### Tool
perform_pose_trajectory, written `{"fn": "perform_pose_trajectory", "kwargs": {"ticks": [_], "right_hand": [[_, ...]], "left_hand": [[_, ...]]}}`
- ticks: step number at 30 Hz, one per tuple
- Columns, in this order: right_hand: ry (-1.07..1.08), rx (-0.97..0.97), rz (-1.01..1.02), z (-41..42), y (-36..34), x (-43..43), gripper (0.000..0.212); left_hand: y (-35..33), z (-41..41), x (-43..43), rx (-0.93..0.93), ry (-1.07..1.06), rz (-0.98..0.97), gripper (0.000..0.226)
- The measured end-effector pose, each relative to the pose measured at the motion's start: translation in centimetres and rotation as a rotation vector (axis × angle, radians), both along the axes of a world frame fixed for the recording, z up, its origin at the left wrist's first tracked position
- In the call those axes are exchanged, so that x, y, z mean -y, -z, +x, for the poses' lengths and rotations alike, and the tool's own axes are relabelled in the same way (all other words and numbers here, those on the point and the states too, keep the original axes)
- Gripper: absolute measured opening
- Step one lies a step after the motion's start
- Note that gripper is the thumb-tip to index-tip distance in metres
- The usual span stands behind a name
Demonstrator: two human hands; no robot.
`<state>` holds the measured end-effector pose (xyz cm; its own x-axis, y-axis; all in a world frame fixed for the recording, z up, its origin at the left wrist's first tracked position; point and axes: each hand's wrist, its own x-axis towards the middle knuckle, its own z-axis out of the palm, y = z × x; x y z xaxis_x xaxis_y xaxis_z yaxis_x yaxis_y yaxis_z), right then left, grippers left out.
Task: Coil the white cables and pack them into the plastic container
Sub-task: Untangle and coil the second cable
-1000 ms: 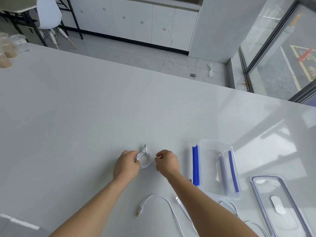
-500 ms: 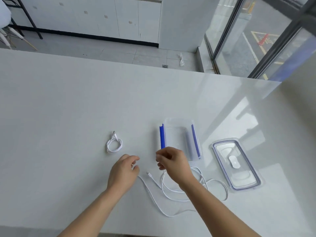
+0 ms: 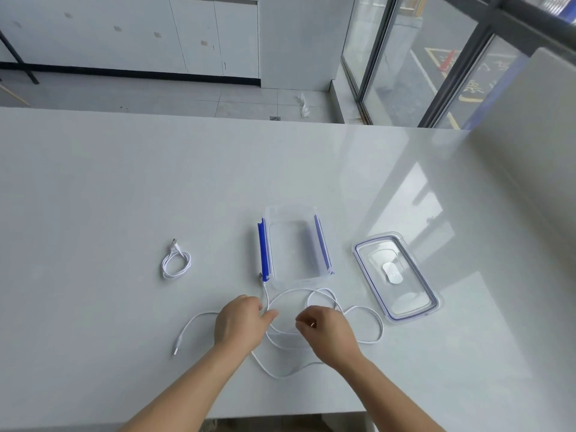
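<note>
We look down on a white table (image 3: 124,188) where one white cable, the coiled cable (image 3: 176,265), lies wound into a small neat ring well to the left, its plug ends poking away from us. A second one, the loose cable (image 3: 296,289), sprawls in wide, overlapping loops close to us, just in front of the plastic container (image 3: 294,244). One of its plugs (image 3: 175,350) lies out to the left, and its other end reaches up to the container's near left corner. The container stands open and holds nothing, with blue clips along both long sides. Its clear lid (image 3: 396,275) lies flat beside it on the right, apart from it. Our left hand (image 3: 240,322) sits over the loose cable with the thumb stretched toward the strand that runs up to the container; we cannot tell whether it actually pinches the cable. Our right hand (image 3: 327,332) hovers over the middle loops with its fingers curled inward, and we cannot tell whether they hold a strand either. The two hands are near each other but not touching.
</note>
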<state>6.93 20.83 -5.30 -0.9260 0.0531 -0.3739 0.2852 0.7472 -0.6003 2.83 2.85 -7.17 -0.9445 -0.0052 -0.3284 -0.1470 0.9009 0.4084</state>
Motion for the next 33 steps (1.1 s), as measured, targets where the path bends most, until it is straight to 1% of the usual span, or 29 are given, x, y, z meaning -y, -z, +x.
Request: {"fn": "perform_pose_trajectory", "kwargs": {"ticks": [3, 5, 7, 10, 12, 13, 15, 18, 19, 21, 22, 24, 29, 31, 33], "right_hand": [[0.000, 0.012, -0.041, -0.2, 0.2, 1.1, 0.017], [0.001, 0.011, -0.077, -0.3, 0.2, 1.7, 0.017], [0.014, 0.014, -0.155, -0.5, -0.1, 2.1, 0.018], [0.017, 0.004, -0.292, -0.1, -0.7, 2.7, 0.023], [-0.055, -0.014, -0.352, 0.6, -1.2, 3.1, 0.030], [-0.100, -0.006, -0.382, 1.0, -1.6, 3.3, 0.029], [-0.156, -0.004, -0.434, 1.6, -2.2, 3.8, 0.016], [-0.100, -0.154, -0.441, 1.8, -3.2, 4.1, 0.007], [-0.068, -0.209, -0.435, 1.7, -3.5, 4.1, 0.010], [-0.020, -0.277, -0.437, 1.3, -4.3, 3.7, 0.013], [-0.013, -0.305, -0.429, 1.2, -4.7, 3.5, 0.013], [-0.039, -0.363, -0.373, 0.8, -5.4, 3.1, 0.015], [-0.160, -0.418, -0.261, 0.5, -6.3, 2.2, 0.017], [-0.199, -0.399, -0.271, 0.5, -6.3, 1.8, 0.019], [-0.246, -0.309, -0.318, 0.5, -5.9, 1.0, 0.021]], "left_hand": [[-0.2, -0.5, -0.9, 0.012, -0.028, -0.030, 0.035], [0.0, -0.4, -0.9, 0.010, -0.101, 0.058, 0.042], [-0.3, 0.0, -0.6, 0.019, -0.236, 0.265, 0.042], [-1.6, 1.4, 0.2, 0.157, -0.490, 0.722, 0.033], [-2.4, 2.1, 0.9, 0.217, -0.591, 0.911, 0.028], [-3.0, 2.3, 1.1, 0.236, -0.632, 0.992, 0.025], [-4.2, 2.3, 1.3, 0.252, -0.696, 1.136, 0.018], [-6.5, 1.7, 1.5, 0.310, -0.736, 1.382, 0.009], [-7.2, 1.4, 1.5, 0.351, -0.765, 1.483, 0.013], [-8.3, 0.7, 1.4, 0.415, -0.811, 1.644, 0.029], [-8.8, 0.3, 1.4, 0.425, -0.824, 1.695, 0.036], [-9.6, -0.7, 1.2, 0.407, -0.839, 1.752, 0.043], [-11.2, -2.6, 0.5, 0.368, -0.744, 1.815, 0.044], [-11.7, -2.8, 0.2, 0.376, -0.664, 1.861, 0.045], [-12.4, -2.9, 0.4, 0.374, -0.559, 1.905, 0.045]]}}
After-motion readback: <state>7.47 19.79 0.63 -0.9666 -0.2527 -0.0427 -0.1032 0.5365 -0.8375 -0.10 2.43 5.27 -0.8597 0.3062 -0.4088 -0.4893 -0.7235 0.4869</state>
